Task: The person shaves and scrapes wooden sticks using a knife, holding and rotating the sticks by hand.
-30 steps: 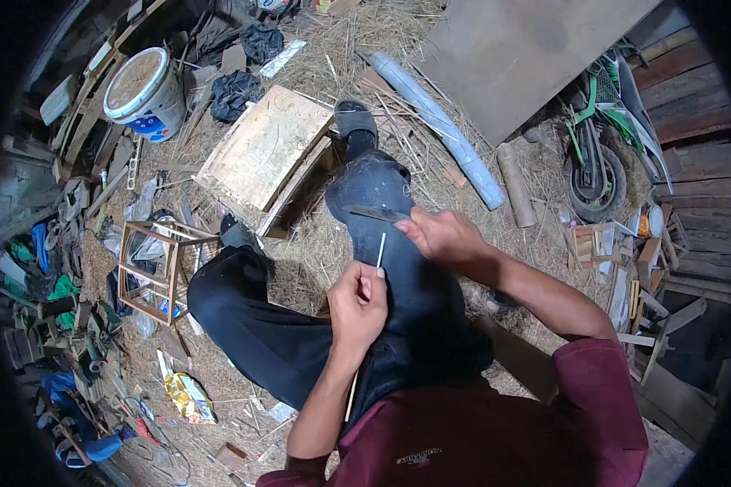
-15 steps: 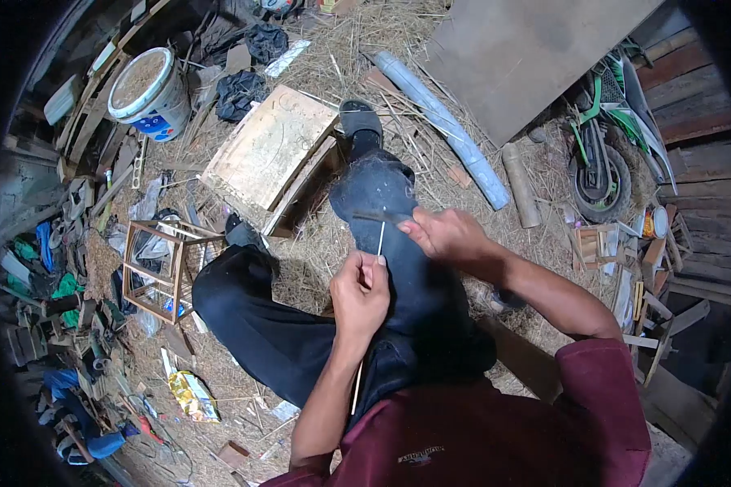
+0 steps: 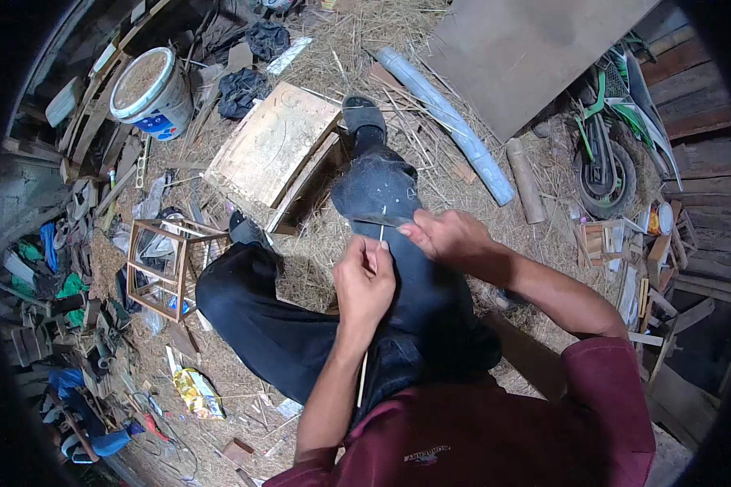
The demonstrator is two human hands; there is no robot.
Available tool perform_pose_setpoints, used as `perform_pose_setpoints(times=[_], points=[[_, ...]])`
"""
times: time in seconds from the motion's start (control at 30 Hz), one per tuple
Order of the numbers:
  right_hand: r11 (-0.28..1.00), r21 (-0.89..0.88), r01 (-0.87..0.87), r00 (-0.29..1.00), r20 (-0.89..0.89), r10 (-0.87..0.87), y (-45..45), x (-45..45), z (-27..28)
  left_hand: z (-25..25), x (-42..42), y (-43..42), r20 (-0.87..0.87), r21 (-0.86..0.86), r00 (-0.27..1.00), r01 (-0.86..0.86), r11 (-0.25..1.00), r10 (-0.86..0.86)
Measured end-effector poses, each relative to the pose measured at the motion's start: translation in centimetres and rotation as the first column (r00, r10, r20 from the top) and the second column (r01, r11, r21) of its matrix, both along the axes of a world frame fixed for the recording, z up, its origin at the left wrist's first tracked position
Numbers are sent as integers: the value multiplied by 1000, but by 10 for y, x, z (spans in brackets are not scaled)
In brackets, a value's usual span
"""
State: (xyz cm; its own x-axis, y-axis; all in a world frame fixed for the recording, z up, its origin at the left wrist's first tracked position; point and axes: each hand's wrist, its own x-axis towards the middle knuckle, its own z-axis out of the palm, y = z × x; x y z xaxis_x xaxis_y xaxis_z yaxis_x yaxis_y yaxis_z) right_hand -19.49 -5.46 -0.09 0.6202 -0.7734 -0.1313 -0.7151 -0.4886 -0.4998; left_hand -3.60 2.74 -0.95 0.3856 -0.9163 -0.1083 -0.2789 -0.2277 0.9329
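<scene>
My left hand (image 3: pixel 365 280) is closed around a thin pale wooden stick (image 3: pixel 362 380). The tip of the stick points away from me over my thigh, and its lower end runs back beneath my left forearm. In my right hand (image 3: pixel 449 236) is a knife, its dark narrow blade (image 3: pixel 379 220) reaching left across the stick near the tip. My right fingers wrap the handle and hide it. Both hands are above my dark trouser leg (image 3: pixel 418 296), with the blade just beyond my left fingertips.
A wooden box (image 3: pixel 272 146) stands ahead beside my foot. To the left are a small wooden frame (image 3: pixel 175 272) and a white bucket (image 3: pixel 156 96). A grey-blue pipe (image 3: pixel 447 122), a large board (image 3: pixel 536 61) and a green-and-white motorbike (image 3: pixel 613 134) are at the right. Straw and scraps cover the floor.
My left hand has shifted slightly up the leg, nearer the blade. Less of the stick shows between the left fingers and the knife. The right hand has barely moved.
</scene>
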Motion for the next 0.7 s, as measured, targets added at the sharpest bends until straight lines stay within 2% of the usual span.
perform_pose_setpoints(times=[0.13, 0.23, 0.43, 0.53, 0.63, 0.7], points=[[996, -58, -68, 998, -17, 67, -4, -5, 2, -2, 0, -6, 129, -77, 990, 63, 995, -52], [996, -75, -47, 997, -59, 42, 0, -4, -1, -2, 0, 5, 100, -24, 994, 51, 998, -48], [995, -99, -27, 1000, -9, 26, 2, -4, -6, 7, -1, 9, 34, 57, 998, 43, 997, -45], [995, -56, 81, 997, 19, -80, -2, -5, -10, 2, -7, 31, 54, 3, 994, 98, 995, -98], [998, -30, 60, 997, 52, -58, 2, -5, -10, -4, -3, 25, -1, 19, 1000, -7, 1000, 7], [999, -42, 2, 1000, 15, -1, 4, -4, -6, -5, 2, 6, 32, 21, 999, 1, 1000, -2]])
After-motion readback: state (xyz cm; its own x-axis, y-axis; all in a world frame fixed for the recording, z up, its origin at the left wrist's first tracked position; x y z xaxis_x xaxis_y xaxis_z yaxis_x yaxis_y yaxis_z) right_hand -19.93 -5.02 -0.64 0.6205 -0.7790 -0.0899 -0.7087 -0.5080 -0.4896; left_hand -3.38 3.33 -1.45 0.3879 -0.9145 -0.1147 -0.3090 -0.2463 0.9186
